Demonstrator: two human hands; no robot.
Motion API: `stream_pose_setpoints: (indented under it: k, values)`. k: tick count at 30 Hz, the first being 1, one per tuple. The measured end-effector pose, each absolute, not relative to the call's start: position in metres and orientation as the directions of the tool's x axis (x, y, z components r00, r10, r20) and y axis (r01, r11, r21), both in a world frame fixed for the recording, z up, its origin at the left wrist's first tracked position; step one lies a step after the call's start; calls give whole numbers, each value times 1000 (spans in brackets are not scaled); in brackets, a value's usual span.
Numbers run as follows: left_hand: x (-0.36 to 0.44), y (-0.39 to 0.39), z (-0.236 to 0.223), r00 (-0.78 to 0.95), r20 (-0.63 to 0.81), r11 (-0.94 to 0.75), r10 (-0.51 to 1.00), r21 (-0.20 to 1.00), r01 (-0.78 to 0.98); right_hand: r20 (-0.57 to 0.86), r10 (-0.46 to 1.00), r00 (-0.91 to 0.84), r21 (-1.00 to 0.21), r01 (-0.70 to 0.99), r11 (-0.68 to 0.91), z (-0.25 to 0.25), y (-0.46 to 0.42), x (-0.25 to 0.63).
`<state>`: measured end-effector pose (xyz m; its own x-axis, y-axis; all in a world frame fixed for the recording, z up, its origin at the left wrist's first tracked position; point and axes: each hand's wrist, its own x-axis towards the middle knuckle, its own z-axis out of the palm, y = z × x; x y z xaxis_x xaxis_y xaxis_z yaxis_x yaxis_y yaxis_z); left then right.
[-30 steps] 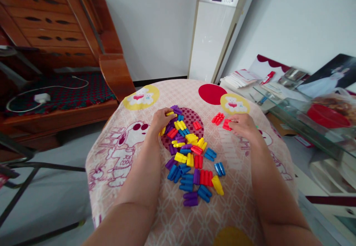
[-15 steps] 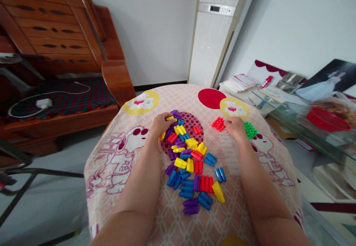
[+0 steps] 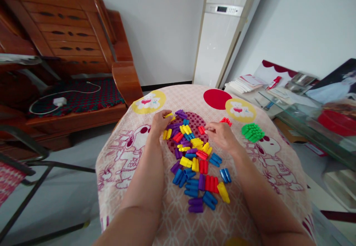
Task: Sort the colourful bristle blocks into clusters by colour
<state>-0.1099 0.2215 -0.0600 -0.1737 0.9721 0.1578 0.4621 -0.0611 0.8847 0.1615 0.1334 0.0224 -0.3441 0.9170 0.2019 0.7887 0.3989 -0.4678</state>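
A loose pile of bullet-shaped plastic building blocks in yellow, red, blue and purple runs down the middle of the round table. At the pile's far left end, my left hand [image 3: 161, 123] is closed on a yellow block [image 3: 170, 116]. My right hand [image 3: 223, 136] pinches a small red block [image 3: 201, 130] at the pile's right side. Behind the right hand, a red group of blocks [image 3: 226, 121] is partly hidden. Further right sits a group of green blocks [image 3: 252, 132], apart from the pile. A purple block [image 3: 181, 114] lies just right of my left hand.
A patterned cloth [image 3: 178, 223] covers the table. To the right stands a glass-topped shelf [image 3: 303, 127] with papers [image 3: 244, 83] and a red bowl [image 3: 338, 121]. A wooden bench [image 3: 126, 82] is at the left, and a metal-framed chair [image 3: 52, 170] nearer.
My right hand has moved left from the red group to the small red block by the pile. My left hand stays at the yellow block. The view has shifted slightly left.
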Motion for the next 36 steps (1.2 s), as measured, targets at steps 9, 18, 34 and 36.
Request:
stream_pose_setpoints:
  k: [9,18,34,36]
  values:
    - [-106,220,-54,-139,154,-43,978,806,590,-165,783,-599,-175,799,575,35,94,143]
    - [-106,220,-55,-138,146,-32,980,790,613,-118,820,-561,-409,780,474,46,112,173]
    - [-104,218,-48,-126,156,-26,980,721,693,243,920,308,-335,917,-218,19,160,266]
    - [-104,219,-49,-126,156,-27,980,722,691,279,899,337,-281,924,-259,12,163,263]
